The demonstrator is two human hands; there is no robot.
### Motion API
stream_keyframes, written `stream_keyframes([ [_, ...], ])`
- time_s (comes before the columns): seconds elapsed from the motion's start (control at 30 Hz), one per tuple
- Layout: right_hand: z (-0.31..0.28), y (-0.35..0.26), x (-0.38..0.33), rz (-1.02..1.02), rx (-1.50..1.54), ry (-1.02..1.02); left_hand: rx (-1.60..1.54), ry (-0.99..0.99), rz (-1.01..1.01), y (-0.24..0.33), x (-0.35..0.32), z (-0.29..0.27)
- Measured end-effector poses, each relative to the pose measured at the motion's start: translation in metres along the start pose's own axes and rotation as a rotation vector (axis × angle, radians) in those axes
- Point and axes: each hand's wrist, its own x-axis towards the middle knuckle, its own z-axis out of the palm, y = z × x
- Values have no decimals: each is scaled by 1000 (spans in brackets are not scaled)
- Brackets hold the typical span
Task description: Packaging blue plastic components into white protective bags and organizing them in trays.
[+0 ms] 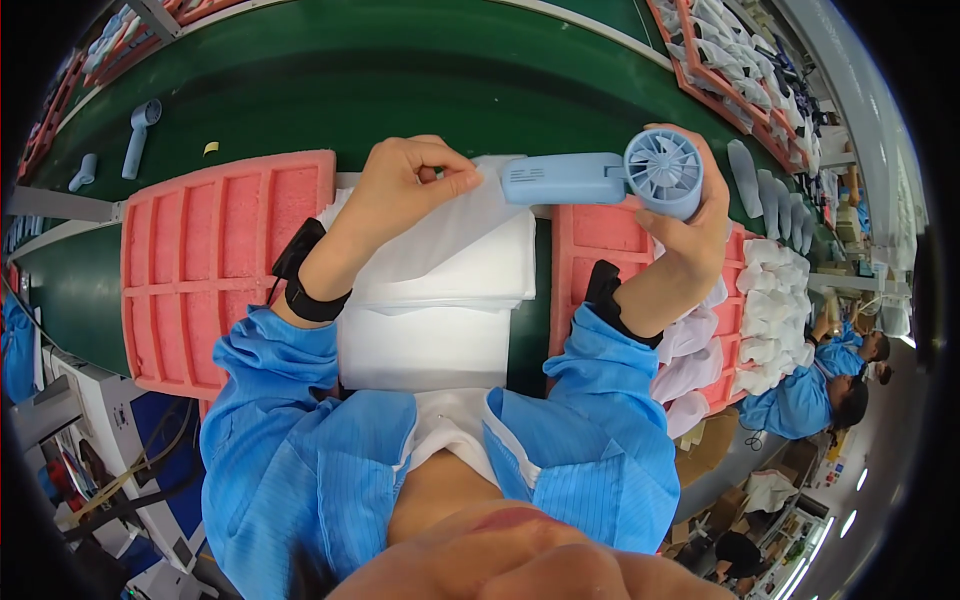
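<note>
My right hand (706, 210) is wrapped round the head of a light-blue handheld fan (565, 180), whose handle lies sideways and points left. Between thumb and fingertips, my left hand (412, 190) pinches a thin, whitish, translucent bag (435, 238). The bag's right end meets the tip of the fan's handle; whether the tip is inside it I cannot tell. Below both hands, a stack of white bags or sheets (425, 345) lies on the table in front of me.
An unfilled pink foam tray (335, 215) is at left. Another pink tray (590, 235) at right holds white-wrapped items (690, 360). Two blue fans (140, 140) lie on the green belt (330, 90). Several grey-blue pieces (745, 178) line the right side. Co-workers in blue (800, 400) sit beyond.
</note>
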Motion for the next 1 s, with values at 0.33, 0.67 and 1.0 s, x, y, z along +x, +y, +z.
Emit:
stream_keyframes([
  [0.33,91,35,22,-287,-297,-146,-867,242,-24,23,2,-4],
  [0.67,111,41,20,-380,-516,83,144,300,513,28,-19,16],
  [1.0,117,42,18,-389,-679,39,60,289,376,29,-16,10],
])
